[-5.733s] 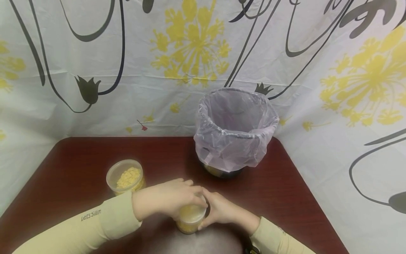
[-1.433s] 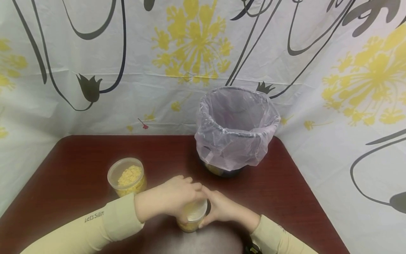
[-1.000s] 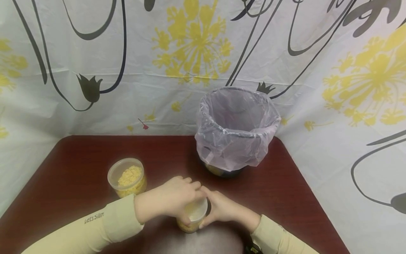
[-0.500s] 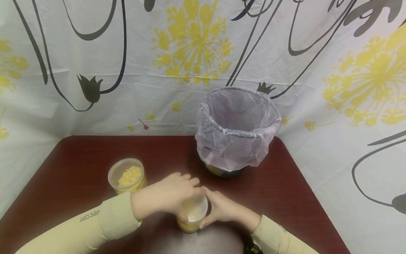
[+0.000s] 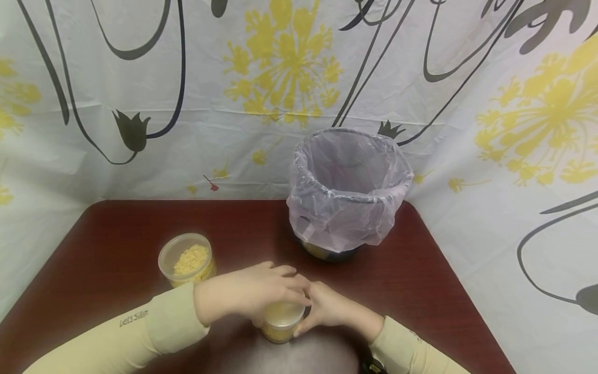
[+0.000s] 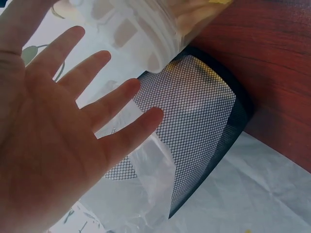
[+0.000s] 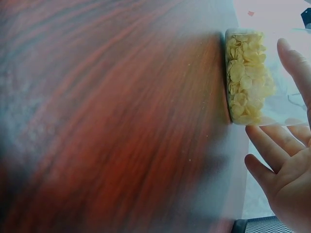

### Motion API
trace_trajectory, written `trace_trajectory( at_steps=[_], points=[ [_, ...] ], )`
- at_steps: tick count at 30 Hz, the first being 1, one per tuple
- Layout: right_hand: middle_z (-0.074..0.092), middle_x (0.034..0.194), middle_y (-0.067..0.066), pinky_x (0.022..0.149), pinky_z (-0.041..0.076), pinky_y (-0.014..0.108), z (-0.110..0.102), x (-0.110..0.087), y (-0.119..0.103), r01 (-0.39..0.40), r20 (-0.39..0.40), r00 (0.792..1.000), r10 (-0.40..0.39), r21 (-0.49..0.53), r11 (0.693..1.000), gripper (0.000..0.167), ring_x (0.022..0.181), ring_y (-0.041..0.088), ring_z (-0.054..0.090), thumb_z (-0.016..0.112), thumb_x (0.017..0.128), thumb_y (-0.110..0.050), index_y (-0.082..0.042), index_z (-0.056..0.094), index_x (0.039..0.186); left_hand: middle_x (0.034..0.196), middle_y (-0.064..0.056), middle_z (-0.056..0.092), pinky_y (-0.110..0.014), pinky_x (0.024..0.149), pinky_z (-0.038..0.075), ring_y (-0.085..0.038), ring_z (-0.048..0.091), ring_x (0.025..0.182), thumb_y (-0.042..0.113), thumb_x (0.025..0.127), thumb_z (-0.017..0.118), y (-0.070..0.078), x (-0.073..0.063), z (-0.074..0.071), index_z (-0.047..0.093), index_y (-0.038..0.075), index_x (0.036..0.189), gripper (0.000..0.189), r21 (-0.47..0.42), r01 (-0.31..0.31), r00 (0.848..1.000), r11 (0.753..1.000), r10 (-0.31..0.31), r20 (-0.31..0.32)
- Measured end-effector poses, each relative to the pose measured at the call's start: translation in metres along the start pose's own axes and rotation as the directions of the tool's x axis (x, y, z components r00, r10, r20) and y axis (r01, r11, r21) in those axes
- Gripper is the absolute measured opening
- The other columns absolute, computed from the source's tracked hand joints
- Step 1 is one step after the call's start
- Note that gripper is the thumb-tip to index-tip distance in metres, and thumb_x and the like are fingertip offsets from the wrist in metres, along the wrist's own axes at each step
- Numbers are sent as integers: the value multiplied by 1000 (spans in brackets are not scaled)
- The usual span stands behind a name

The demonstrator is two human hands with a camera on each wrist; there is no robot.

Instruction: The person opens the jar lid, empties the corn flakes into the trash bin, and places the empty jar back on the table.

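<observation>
A small clear plastic jar (image 5: 276,335) of yellow flakes stands upright on the table near its front, with a whitish translucent lid (image 5: 286,314) on top. My left hand (image 5: 254,291) is over the lid, its fingertips reaching across to the far right side. Seen from the left wrist, that hand (image 6: 58,131) has its fingers straight and spread, with the lid (image 6: 146,34) beyond them. My right hand (image 5: 322,306) holds the jar from the right. In the right wrist view, its thumb and fingers lie on opposite sides of the jar, and the flakes (image 7: 245,77) show through the wall.
A larger lidless clear tub (image 5: 163,267) of yellow flakes stands at the left, just behind my left forearm. At the back right is a mesh waste bin (image 6: 189,111) lined with a translucent pinkish bag (image 5: 341,223). Patterned sheeting (image 5: 196,135) surrounds the dark red table (image 5: 140,218).
My left hand has shifted right across the lid, its fingers now farther over the far side and its thumb off the near rim. The right hand and jar have stayed put.
</observation>
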State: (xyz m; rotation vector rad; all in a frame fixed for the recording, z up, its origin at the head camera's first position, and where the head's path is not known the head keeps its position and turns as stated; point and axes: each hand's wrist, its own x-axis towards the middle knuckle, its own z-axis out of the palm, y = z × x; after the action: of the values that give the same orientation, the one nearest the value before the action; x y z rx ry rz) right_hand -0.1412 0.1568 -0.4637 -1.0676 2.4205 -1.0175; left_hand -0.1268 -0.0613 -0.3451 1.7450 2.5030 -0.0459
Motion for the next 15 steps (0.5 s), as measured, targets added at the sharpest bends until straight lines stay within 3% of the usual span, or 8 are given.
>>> trace_trajectory(
  at_steps=[7, 12, 15],
  points=[
    [59, 106, -12, 82, 47, 23, 1, 1, -1, 20, -8, 1000, -20, 6, 1000, 84, 93, 3, 57, 91, 57, -40, -18, 48, 125, 136, 12, 50, -36, 85, 45, -19, 49, 118, 20, 64, 87, 0, -1, 4, 59, 33, 131, 73, 11, -45, 997, 999, 46, -54],
    [57, 99, -13, 79, 47, 24, 0, 1, -1, 32, -14, 999, -32, -2, 999, 75, 89, 4, 56, 90, 56, -45, -24, 46, 113, 131, 15, 53, -33, 81, 46, -15, 51, 111, 20, 66, 86, 1, -1, 3, 59, 33, 130, 71, 14, -44, 997, 999, 44, -57],
    [57, 98, -13, 78, 47, 24, 0, 1, 0, 28, -14, 1000, -27, 5, 1000, 75, 88, 4, 56, 90, 56, -44, -24, 45, 113, 129, 15, 54, -31, 79, 46, -14, 51, 107, 22, 66, 86, 0, 0, 3, 59, 33, 130, 71, 14, -38, 998, 999, 38, -52]
  ],
)
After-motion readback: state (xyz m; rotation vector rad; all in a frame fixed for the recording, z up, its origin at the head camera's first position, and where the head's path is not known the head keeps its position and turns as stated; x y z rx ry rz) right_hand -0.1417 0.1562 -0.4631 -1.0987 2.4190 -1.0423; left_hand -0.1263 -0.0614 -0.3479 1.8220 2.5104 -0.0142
